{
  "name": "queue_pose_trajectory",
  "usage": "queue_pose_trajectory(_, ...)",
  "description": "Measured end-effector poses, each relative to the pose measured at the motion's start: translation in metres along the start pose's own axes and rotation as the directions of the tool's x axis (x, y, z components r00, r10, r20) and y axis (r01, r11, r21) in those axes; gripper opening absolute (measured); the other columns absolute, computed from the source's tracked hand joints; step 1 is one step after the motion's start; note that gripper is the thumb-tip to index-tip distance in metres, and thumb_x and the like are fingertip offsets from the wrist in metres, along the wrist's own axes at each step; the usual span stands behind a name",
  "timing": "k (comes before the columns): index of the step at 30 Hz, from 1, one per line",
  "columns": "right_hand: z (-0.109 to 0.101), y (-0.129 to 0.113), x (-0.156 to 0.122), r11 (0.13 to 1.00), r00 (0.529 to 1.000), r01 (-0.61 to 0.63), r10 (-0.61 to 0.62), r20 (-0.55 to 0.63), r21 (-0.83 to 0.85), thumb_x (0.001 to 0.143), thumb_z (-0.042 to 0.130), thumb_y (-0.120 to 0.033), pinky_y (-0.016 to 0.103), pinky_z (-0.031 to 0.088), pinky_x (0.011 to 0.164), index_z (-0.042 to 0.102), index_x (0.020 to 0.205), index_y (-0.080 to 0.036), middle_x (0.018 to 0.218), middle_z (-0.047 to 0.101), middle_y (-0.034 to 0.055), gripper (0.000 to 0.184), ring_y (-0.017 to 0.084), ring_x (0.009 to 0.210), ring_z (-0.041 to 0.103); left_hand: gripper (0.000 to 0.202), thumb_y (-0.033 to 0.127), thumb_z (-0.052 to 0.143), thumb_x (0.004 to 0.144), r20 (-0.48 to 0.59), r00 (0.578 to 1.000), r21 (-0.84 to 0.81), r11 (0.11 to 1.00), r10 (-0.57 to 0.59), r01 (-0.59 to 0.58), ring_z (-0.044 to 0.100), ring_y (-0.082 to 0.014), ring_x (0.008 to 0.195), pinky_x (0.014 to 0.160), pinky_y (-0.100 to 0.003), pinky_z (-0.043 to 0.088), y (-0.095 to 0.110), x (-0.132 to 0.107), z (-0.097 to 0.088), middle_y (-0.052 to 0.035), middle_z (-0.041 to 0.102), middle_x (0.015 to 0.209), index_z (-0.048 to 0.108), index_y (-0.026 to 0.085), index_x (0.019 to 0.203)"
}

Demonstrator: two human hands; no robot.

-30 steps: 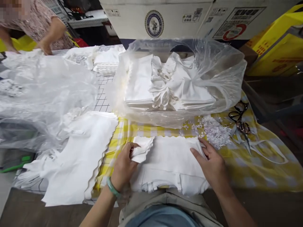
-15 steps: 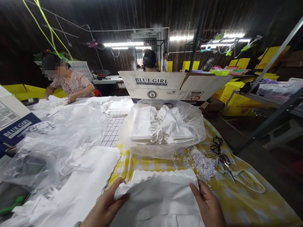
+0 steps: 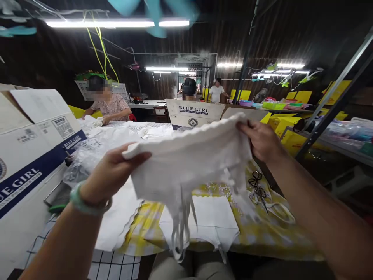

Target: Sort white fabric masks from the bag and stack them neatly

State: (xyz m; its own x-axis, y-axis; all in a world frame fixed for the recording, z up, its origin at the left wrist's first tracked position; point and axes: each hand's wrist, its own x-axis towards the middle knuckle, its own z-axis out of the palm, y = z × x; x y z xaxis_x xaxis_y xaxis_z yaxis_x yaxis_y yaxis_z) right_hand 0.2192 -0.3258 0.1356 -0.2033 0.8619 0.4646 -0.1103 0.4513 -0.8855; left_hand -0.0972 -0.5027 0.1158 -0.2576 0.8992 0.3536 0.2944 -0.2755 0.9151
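- garment workshop, pretty clearly
- long white tube lights (image 3: 100, 24), dark streaky wall (image 3: 291, 35)
- black-handled metal scissors (image 3: 258, 190) plus a scallop-edged white cloth garment (image 3: 186, 163)
- co-worker in a pink patterned top (image 3: 112, 107)
- white-and-navy cardboard cartons (image 3: 43, 128)

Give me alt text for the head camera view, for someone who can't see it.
A person's left hand and right hand hold up a white cloth by its scalloped edge above a yellow checked tablecloth. Scissors lie at the right.
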Motion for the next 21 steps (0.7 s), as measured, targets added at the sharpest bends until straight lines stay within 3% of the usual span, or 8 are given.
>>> queue_pose_trajectory(3,0.004,-0.001,0.069,0.987,0.991,0.130,-0.131,-0.001,-0.094,0.074,0.070,-0.049,0.031,0.054,0.063,0.069,0.088,-0.017,0.078,0.070,0.0034,0.035,0.019,0.072,0.066,0.034,0.038,0.076,0.068,-0.062,0.992,-0.133,0.984,0.109,-0.116,0.060,-0.0163,0.072,0.066,-0.030,0.054,-0.006,0.042,0.026,-0.0047,0.067,0.083,0.066,0.014,0.091)
queue_pose_trajectory(5,0.001,0.005,0.104,0.968,0.980,0.190,-0.197,-0.028,-0.165,0.077,0.066,-0.049,0.031,0.053,0.062,0.068,0.087,-0.016,0.078,0.069,0.0043,0.035,0.018,0.072,0.065,0.039,0.040,0.076,0.066,-0.093,0.990,-0.221,0.967,0.109,-0.128,0.061,-0.0160,0.072,0.069,-0.031,0.053,-0.018,0.066,0.050,-0.0046,0.068,0.081,0.066,0.012,0.092)
queue_pose_trajectory(8,-0.011,0.017,0.144,0.935,0.958,0.259,-0.280,-0.058,-0.241,0.077,0.064,-0.049,0.030,0.051,0.062,0.068,0.085,-0.016,0.081,0.069,0.0042,0.035,0.016,0.071,0.063,0.044,0.042,0.077,0.062,-0.084,0.996,-0.329,0.942,0.034,-0.060,0.060,-0.0163,0.069,0.068,-0.032,0.052,-0.045,0.087,0.094,-0.0045,0.068,0.078,0.066,0.011,0.089)
queue_pose_trajectory(12,-0.020,0.035,0.179,0.860,0.949,0.307,-0.311,0.056,-0.407,0.082,0.059,-0.045,0.028,0.048,0.064,0.067,0.088,-0.015,0.084,0.069,0.0042,0.032,0.015,0.070,0.060,0.036,0.041,0.072,0.064,-0.027,0.997,-0.421,0.905,-0.069,0.052,0.060,-0.0161,0.066,0.066,-0.030,0.050,-0.089,0.097,0.151,-0.0044,0.068,0.076,0.065,0.012,0.085)
queue_pose_trajectory(14,-0.011,0.051,0.189,0.731,0.942,0.309,-0.326,0.087,-0.609,0.087,0.054,-0.041,0.029,0.046,0.067,0.066,0.092,-0.014,0.087,0.069,0.0066,0.030,0.017,0.074,0.060,0.032,0.040,0.067,0.069,-0.014,0.996,-0.383,0.920,-0.091,0.078,0.060,-0.0173,0.068,0.066,-0.030,0.049,-0.111,0.103,0.170,-0.0050,0.068,0.076,0.065,0.013,0.085)
queue_pose_trajectory(16,0.007,0.076,0.192,0.516,0.935,0.258,-0.346,0.076,-0.817,0.092,0.046,-0.037,0.030,0.044,0.070,0.064,0.102,-0.013,0.093,0.069,0.0100,0.031,0.021,0.080,0.061,0.027,0.037,0.063,0.071,-0.033,0.995,-0.268,0.960,-0.090,0.078,0.061,-0.0193,0.073,0.068,-0.030,0.048,-0.132,0.110,0.179,-0.0057,0.069,0.077,0.067,0.014,0.084)
queue_pose_trajectory(18,0.032,0.108,0.191,0.306,0.933,0.214,-0.345,0.102,-0.928,0.096,0.036,-0.034,0.029,0.042,0.071,0.058,0.115,-0.014,0.104,0.068,0.0131,0.036,0.023,0.085,0.061,0.023,0.035,0.060,0.072,-0.076,0.993,-0.112,0.990,-0.094,0.086,0.061,-0.0205,0.076,0.069,-0.030,0.047,-0.152,0.118,0.177,-0.0058,0.068,0.076,0.068,0.014,0.080)
queue_pose_trajectory(21,0.072,0.159,0.192,0.104,0.924,0.326,-0.247,0.293,-0.940,0.099,0.023,-0.029,0.027,0.041,0.071,0.048,0.128,-0.015,0.120,0.061,0.0155,0.041,0.022,0.092,0.061,0.020,0.033,0.056,0.073,-0.146,0.980,0.064,0.987,-0.135,0.146,0.060,-0.0194,0.073,0.066,-0.029,0.046,-0.178,0.129,0.162,-0.0046,0.066,0.071,0.065,0.015,0.073)
